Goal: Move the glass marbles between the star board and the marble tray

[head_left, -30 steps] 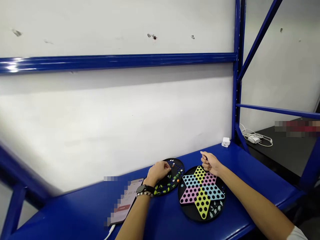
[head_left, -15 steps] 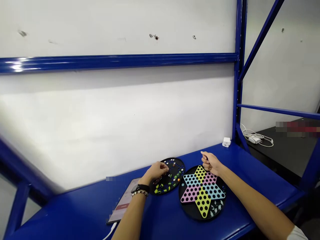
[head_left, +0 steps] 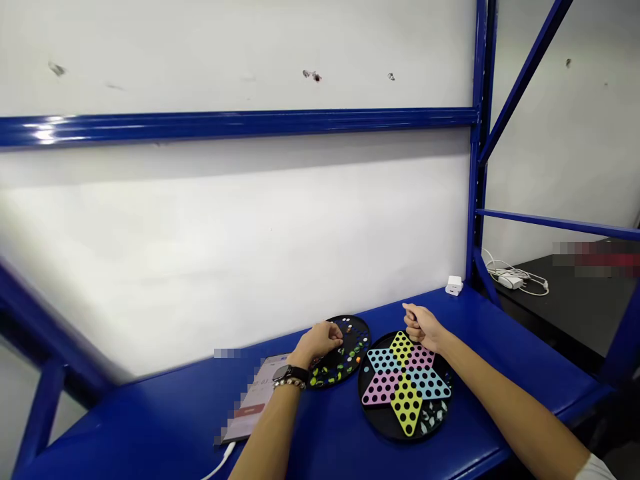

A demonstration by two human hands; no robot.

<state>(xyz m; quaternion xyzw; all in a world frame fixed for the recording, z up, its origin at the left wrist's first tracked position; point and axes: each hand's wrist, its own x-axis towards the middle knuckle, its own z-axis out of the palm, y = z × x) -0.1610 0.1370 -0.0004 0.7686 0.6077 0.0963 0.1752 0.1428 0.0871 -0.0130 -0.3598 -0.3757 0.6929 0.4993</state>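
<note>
A round black board with a coloured star of holes point(head_left: 405, 387) lies on the blue shelf point(head_left: 165, 427). Left of it sits a round black tray point(head_left: 345, 357) holding several coloured marbles. My left hand point(head_left: 317, 343), with a watch and bead bracelet at the wrist, rests curled over the tray's left part, its fingertips pinched among the marbles. My right hand point(head_left: 423, 327) hovers closed above the far tip of the star board, fingers pinched together; what they hold is too small to see.
A phone point(head_left: 253, 403) with a white cable lies left of the tray. A small white charger point(head_left: 453, 287) stands by the wall near the blue upright post point(head_left: 477, 167). A black table point(head_left: 565, 300) with white cables is at the right.
My left hand dipped lower into the marble tray and then came back up a little. The right hand has stayed in place above the star board.
</note>
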